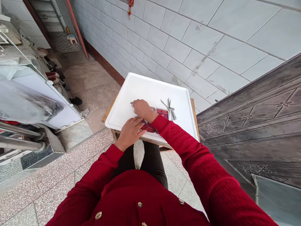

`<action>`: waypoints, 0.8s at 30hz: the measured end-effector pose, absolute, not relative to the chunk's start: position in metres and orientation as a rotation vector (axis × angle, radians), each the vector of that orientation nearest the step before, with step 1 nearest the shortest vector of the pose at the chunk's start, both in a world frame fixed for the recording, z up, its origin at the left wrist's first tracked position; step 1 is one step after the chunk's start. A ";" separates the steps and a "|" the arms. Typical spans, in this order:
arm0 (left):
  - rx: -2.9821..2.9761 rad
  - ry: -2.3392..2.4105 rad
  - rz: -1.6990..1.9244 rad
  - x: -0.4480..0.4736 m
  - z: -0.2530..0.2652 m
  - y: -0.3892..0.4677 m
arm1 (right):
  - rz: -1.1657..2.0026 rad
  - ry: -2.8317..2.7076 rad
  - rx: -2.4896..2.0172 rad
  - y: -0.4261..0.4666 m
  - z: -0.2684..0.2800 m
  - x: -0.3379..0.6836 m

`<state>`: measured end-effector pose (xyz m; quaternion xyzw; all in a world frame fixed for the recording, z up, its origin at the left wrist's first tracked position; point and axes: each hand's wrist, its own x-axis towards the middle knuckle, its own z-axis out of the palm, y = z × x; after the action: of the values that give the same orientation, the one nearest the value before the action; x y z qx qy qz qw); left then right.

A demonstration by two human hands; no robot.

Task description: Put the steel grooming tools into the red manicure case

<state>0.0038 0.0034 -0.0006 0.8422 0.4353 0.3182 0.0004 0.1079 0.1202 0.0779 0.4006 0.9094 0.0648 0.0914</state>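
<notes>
A dark red manicure case point(148, 126) lies opened out on a white tray point(150, 86), with small metal tools in its left half. My left hand point(131, 131) holds that half at its left edge, thumb along the bottom corner. Crossing over the case, my right hand point(142, 109) is closed at the tray's left part. A small silver tool point(131, 104) pokes out at its fingertips; its exact kind is too small to tell. The case's right half point(162, 113) is partly covered by my right forearm. Right of it lies a pile of silver tools point(170, 109), tweezers-like and plier-like pieces among them.
The tray sits on a wooden stand point(194, 116) against a tiled wall point(164, 40). At left are a shoe rack point(62, 78) and a plastic-wrapped white panel point(35, 100). A dark patterned door panel point(254, 119) stands close on the right.
</notes>
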 end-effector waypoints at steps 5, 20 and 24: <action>2.650 1.375 0.973 0.003 0.001 0.004 | 0.172 2.689 1.354 0.103 0.091 0.129; 2.617 1.326 0.945 0.003 0.002 0.008 | 0.000 2.603 1.086 0.026 0.107 0.210; 2.607 1.332 0.932 0.004 0.002 0.007 | 0.008 2.560 1.062 0.022 0.114 0.204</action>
<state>0.0037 0.0074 0.0025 0.8480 0.4333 0.3032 0.0347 0.2040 0.0216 0.1145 0.3768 0.9078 0.0030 0.1840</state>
